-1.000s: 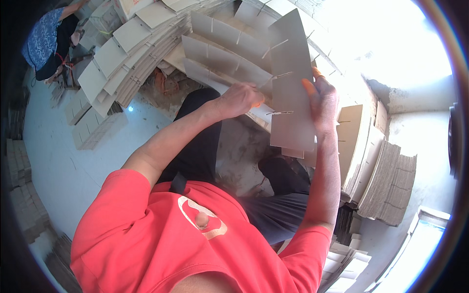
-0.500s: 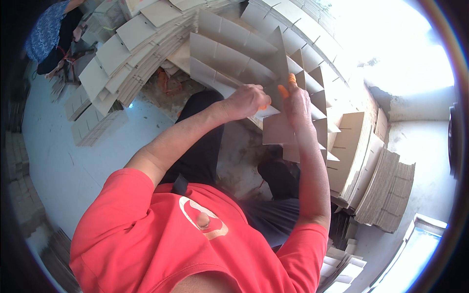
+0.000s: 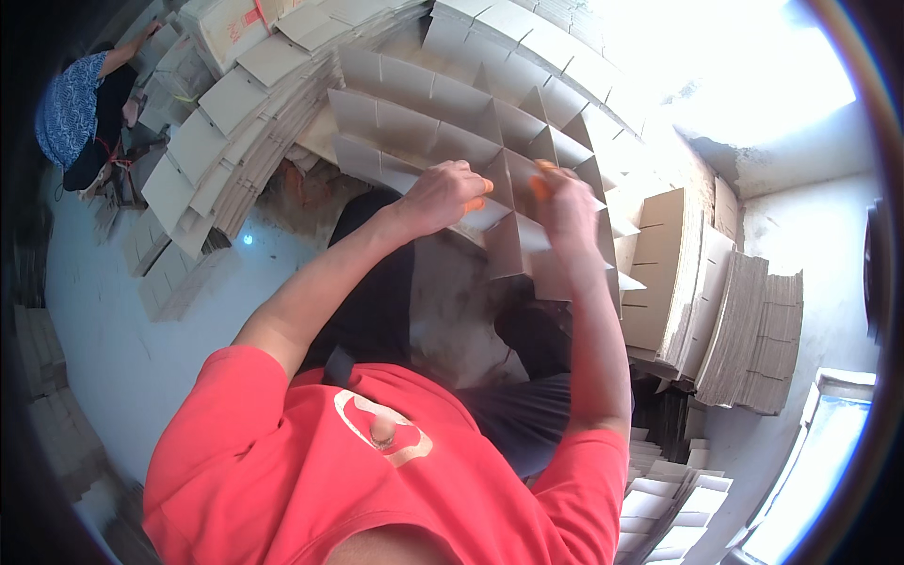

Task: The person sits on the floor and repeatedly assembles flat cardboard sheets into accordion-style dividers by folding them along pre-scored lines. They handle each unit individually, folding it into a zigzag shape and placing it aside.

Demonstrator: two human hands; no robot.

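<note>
A cardboard divider (image 3: 400, 122) of upright slotted strips crossing into open cells stands in front of me. My left hand (image 3: 443, 196) is closed at its near side, orange covers on the fingertips, pinching the edge of a strip by a crossing. Slightly to the right, my right hand (image 3: 568, 209) is closed over another cross strip, also with orange fingertip covers. It is a little blurred, and its palm hides part of the cells. Short strip ends stick out at the divider's right side.
Fanned stacks of slotted cardboard strips (image 3: 212, 122) curve round the left and far side. More stacked cardboard (image 3: 654, 273) stands at the right by the wall. A cardboard box (image 3: 226, 33) and another person in a blue patterned top (image 3: 71, 108) are at the far left.
The tall cross strip at my right hand has gone down between the long strips, and the cells there have spread open. My right hand has moved slightly down and left.
</note>
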